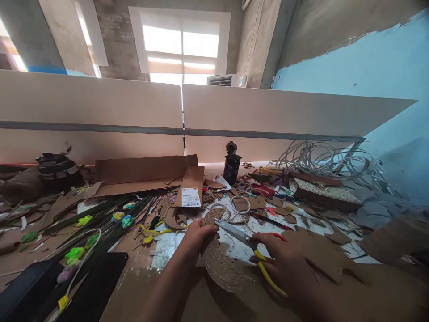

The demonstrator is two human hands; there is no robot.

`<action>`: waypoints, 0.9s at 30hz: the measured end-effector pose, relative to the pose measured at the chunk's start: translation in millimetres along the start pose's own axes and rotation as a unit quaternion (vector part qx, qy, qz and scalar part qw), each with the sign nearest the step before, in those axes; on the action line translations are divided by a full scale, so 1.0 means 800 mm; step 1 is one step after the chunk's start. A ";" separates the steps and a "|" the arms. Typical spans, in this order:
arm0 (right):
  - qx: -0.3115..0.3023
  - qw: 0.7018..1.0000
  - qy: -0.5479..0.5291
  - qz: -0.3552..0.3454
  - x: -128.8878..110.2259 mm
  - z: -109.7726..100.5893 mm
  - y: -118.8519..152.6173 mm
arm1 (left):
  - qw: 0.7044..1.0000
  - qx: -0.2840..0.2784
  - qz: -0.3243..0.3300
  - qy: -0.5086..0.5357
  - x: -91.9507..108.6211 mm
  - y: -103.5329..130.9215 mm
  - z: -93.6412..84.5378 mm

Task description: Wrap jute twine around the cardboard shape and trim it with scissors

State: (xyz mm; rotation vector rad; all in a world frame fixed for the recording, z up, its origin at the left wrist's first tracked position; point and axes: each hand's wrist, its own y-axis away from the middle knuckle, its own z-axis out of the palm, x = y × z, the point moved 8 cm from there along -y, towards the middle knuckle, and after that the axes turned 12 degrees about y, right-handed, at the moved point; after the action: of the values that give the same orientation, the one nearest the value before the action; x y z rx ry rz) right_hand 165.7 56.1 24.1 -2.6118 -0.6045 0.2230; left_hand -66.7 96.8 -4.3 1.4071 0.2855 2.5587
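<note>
My left hand [201, 232] pinches the upper end of a curved, crescent-shaped piece wound with tan rope [223, 264], above the cardboard on the table. In my right hand [278, 255] are scissors [239, 233] with yellow and red handles. The blades point up and left, and their tips lie at the rope piece beside my left fingertips. Whether the tips touch the rope cannot be made out. A white ring [240, 212] lies just behind the blades.
Behind are a labelled cardboard box [191, 181], a black bottle [232, 167] and a patterned bag [323, 192]. Crocheted flowers [74, 255] and a black phone-like slab [97, 286] lie at left. Cardboard scraps [318, 250] are at right, below coiled white tubing [318, 156].
</note>
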 end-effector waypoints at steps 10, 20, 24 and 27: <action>-0.041 0.998 -0.022 0.035 0.002 0.002 0.001 | 1.000 0.001 0.002 -0.008 0.003 0.004 0.002; -0.085 0.994 -0.061 0.032 -0.009 -0.004 -0.011 | 1.000 0.000 0.005 -0.028 0.003 0.007 0.008; -0.072 0.996 -0.040 0.040 -0.005 0.001 -0.008 | 1.000 -0.011 0.006 -0.017 0.003 0.008 0.009; -0.057 0.997 -0.024 0.035 -0.004 0.000 -0.006 | 1.000 -0.015 0.002 -0.007 0.001 0.006 0.008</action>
State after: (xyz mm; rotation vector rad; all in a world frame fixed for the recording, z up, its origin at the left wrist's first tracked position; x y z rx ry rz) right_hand 160.6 58.5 26.8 -2.7471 -0.5586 0.2824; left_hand -62.1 93.1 0.7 1.4146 0.2411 2.5449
